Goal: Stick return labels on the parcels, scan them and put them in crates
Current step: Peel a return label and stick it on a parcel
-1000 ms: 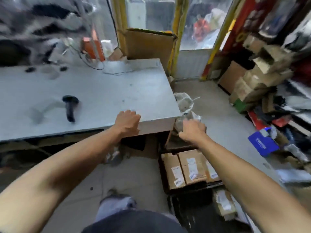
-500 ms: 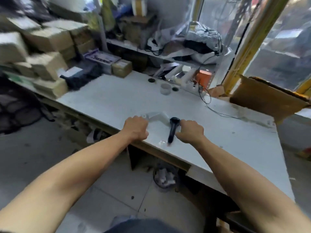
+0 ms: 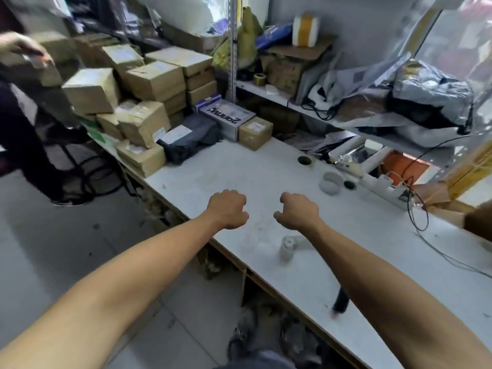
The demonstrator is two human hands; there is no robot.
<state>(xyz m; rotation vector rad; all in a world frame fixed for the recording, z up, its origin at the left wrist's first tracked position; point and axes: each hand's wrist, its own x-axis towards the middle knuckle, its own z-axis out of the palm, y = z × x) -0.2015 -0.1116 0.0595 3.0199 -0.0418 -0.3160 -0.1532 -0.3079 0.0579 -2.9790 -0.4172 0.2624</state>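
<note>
My left hand (image 3: 227, 209) and my right hand (image 3: 296, 211) hover side by side over the white table (image 3: 266, 177), both with fingers curled under and holding nothing. A small white label roll (image 3: 287, 247) lies on the table just beside my right forearm. The black scanner (image 3: 340, 302) lies near the table's front edge, mostly hidden under that forearm. Several cardboard parcels (image 3: 149, 81) are stacked at the table's far left end. A small labelled box (image 3: 255, 131) and a dark grey bag parcel (image 3: 191, 139) lie next to them.
Another person (image 3: 18, 115) stands at the left, holding a box. A white tape roll (image 3: 331, 182), a power strip (image 3: 386, 189) and loose black cables (image 3: 418, 219) lie at the back right. Cluttered shelves (image 3: 269, 89) stand behind the table. Grey floor lies to the left.
My view swung left from the floor crates to the table and parcel stack. Both hands moved along the table past the scanner, which now lies under my right forearm.
</note>
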